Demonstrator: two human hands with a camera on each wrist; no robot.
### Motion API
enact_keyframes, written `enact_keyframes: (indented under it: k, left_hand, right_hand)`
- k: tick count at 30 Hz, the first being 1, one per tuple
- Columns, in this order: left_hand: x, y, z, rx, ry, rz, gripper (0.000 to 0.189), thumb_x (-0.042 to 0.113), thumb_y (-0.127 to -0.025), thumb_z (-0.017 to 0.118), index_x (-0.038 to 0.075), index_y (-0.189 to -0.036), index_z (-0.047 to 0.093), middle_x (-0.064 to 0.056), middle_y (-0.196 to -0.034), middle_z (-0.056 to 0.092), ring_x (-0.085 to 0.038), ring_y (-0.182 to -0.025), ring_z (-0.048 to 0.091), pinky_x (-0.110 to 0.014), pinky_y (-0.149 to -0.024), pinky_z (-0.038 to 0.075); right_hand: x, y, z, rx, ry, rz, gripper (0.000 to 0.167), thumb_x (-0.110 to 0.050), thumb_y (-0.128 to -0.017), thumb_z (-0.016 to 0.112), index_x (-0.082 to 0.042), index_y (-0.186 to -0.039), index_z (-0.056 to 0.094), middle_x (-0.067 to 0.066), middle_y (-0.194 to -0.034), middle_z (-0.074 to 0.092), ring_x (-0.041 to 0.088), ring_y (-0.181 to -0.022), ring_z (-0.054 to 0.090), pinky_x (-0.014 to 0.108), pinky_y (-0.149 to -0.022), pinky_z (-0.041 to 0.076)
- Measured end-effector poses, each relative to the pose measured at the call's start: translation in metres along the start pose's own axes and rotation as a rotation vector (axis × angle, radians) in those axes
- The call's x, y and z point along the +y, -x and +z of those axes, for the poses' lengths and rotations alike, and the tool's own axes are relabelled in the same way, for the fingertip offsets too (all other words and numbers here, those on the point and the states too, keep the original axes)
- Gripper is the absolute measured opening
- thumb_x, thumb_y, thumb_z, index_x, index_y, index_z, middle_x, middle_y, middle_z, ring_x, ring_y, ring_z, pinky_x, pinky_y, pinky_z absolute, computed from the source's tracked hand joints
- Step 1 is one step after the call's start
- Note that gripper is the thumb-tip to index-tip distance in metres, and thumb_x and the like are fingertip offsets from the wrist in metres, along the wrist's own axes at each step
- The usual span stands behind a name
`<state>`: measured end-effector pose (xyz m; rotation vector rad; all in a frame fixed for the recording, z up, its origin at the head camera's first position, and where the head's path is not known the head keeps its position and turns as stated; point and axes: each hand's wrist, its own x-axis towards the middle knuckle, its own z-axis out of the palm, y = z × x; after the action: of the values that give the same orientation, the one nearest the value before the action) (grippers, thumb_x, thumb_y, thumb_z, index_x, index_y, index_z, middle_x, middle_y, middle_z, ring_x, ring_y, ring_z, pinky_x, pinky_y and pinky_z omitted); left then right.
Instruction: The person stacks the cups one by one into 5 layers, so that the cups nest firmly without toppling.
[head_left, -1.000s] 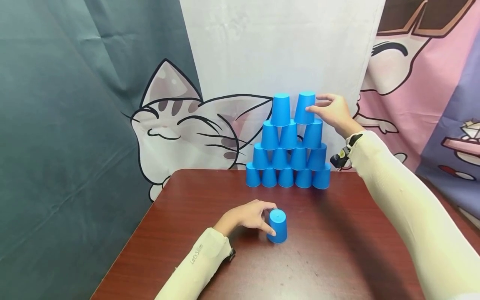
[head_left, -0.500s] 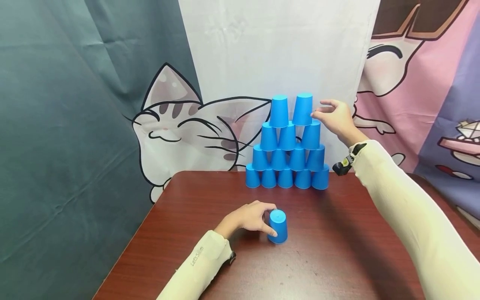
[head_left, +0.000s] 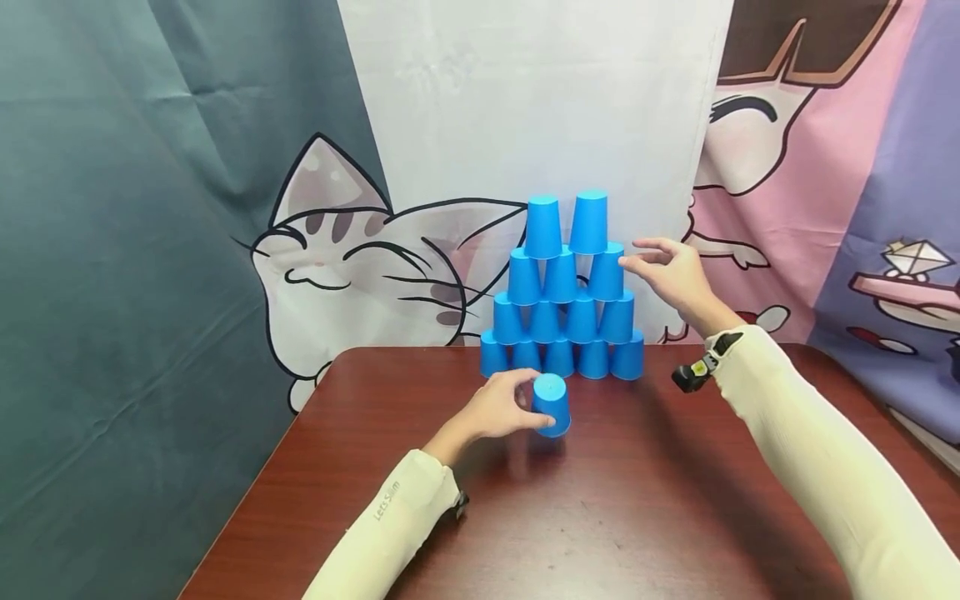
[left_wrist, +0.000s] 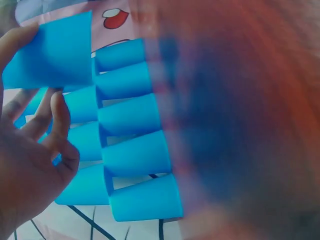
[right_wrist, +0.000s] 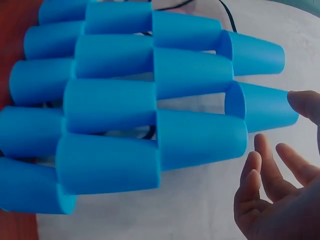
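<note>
My left hand (head_left: 495,407) pinches an upside-down blue cup (head_left: 552,408) between thumb and fingers, held just above the table in front of the stack. In the left wrist view the same cup (left_wrist: 55,52) fills the upper left. Behind it stands a pyramid of upside-down blue cups (head_left: 560,277) in rows that narrow upward, two cups (head_left: 589,222) forming the highest row. To the right of the upper rows is my right hand (head_left: 675,279), holding nothing, thumb and fingers parted. In the right wrist view its fingers (right_wrist: 270,172) are close beside the top-row cup (right_wrist: 270,107).
The pyramid stands near the back edge of the reddish-brown table (head_left: 622,500). Close behind hangs a printed cloth (head_left: 540,100) with cartoon figures. A grey-green curtain (head_left: 135,292) hangs at the left.
My left hand has lifted its cup off the table and moved it toward the stack. My right hand has let go of the right top-row cup and drawn away to the right and downward.
</note>
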<state>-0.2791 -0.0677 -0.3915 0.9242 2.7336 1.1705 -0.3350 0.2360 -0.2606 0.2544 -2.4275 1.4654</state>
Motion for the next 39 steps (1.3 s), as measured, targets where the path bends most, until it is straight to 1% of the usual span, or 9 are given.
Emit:
enact_keyframes:
  k: [5,9,14,18,20,25,30,35,39]
  left_hand:
    - [0.009,-0.006,-0.009,0.101,0.089,-0.018,0.054,0.041,-0.082,0.080,0.018,-0.126,0.061,0.001,-0.097,0.066,-0.018,-0.082,0.060,-0.032,-0.069,0.054]
    - [0.017,-0.012,-0.017,0.168,0.101,-0.033,0.055,0.040,-0.083,0.079,0.015,-0.128,0.060,-0.003,-0.096,0.064,-0.020,-0.085,0.058,-0.033,-0.070,0.053]
    - [0.025,-0.020,-0.024,0.193,0.070,-0.035,0.058,0.043,-0.083,0.078,0.014,-0.129,0.058,-0.004,-0.087,0.062,-0.019,-0.076,0.057,-0.032,-0.064,0.053]
    - [0.031,-0.025,-0.028,0.206,0.093,-0.053,0.062,0.045,-0.083,0.078,0.014,-0.132,0.055,-0.005,-0.085,0.062,-0.019,-0.070,0.056,-0.031,-0.060,0.053]
    - [0.033,-0.028,-0.031,0.216,0.099,-0.058,0.063,0.046,-0.082,0.078,0.014,-0.132,0.055,-0.005,-0.088,0.063,-0.019,-0.069,0.057,-0.031,-0.060,0.053]
    - [0.039,-0.034,-0.038,0.235,0.092,-0.042,0.065,0.046,-0.082,0.078,0.014,-0.133,0.056,-0.003,-0.108,0.066,-0.019,-0.072,0.058,-0.030,-0.061,0.054]
    - [0.047,-0.040,-0.046,0.278,0.073,-0.023,0.064,0.046,-0.083,0.077,0.014,-0.134,0.056,-0.004,-0.112,0.065,-0.020,-0.072,0.055,-0.029,-0.060,0.050]
    - [0.056,-0.052,-0.054,0.322,0.043,-0.032,0.066,0.051,-0.084,0.074,0.014,-0.135,0.056,-0.005,-0.122,0.065,-0.020,-0.086,0.060,-0.035,-0.071,0.053]
    - [0.063,-0.059,-0.062,0.333,0.046,-0.045,0.068,0.052,-0.084,0.073,0.014,-0.137,0.055,-0.007,-0.128,0.063,-0.024,-0.104,0.063,-0.044,-0.084,0.055]
  right_hand:
    - [0.008,0.015,0.006,-0.053,-0.001,0.007,0.068,-0.050,-0.092,0.066,-0.009,-0.144,0.049,0.024,-0.136,0.055,0.041,-0.127,0.051,0.059,-0.100,0.042]
    - [0.017,0.026,0.013,-0.095,-0.002,-0.007,0.062,-0.044,-0.094,0.065,-0.009,-0.144,0.050,0.023,-0.133,0.058,0.040,-0.124,0.053,0.050,-0.093,0.047]
    - [0.027,0.038,0.021,-0.137,-0.001,-0.024,0.062,-0.042,-0.095,0.064,-0.007,-0.144,0.050,0.023,-0.130,0.061,0.040,-0.120,0.056,0.050,-0.089,0.052]
    - [0.035,0.047,0.028,-0.158,-0.019,-0.014,0.061,-0.042,-0.095,0.066,-0.006,-0.142,0.051,0.023,-0.126,0.063,0.039,-0.118,0.057,0.055,-0.093,0.050]
    - [0.041,0.051,0.033,-0.168,-0.030,-0.007,0.060,-0.041,-0.094,0.067,-0.005,-0.140,0.052,0.023,-0.124,0.064,0.039,-0.118,0.057,0.058,-0.096,0.047]
    - [0.056,0.063,0.047,-0.206,-0.049,0.003,0.056,-0.037,-0.094,0.068,-0.004,-0.138,0.054,0.022,-0.121,0.065,0.040,-0.122,0.054,0.062,-0.099,0.044]
    - [0.070,0.070,0.055,-0.230,-0.044,0.015,0.057,-0.037,-0.094,0.068,-0.002,-0.138,0.054,0.021,-0.120,0.066,0.040,-0.120,0.056,0.055,-0.093,0.050]
    - [0.079,0.071,0.060,-0.233,-0.048,0.021,0.049,-0.032,-0.095,0.068,-0.004,-0.134,0.057,0.020,-0.116,0.067,0.038,-0.106,0.062,0.038,-0.076,0.055]
    - [0.083,0.075,0.065,-0.260,-0.055,0.012,0.046,-0.030,-0.096,0.067,-0.003,-0.132,0.058,0.020,-0.111,0.069,0.038,-0.100,0.063,0.034,-0.068,0.054]
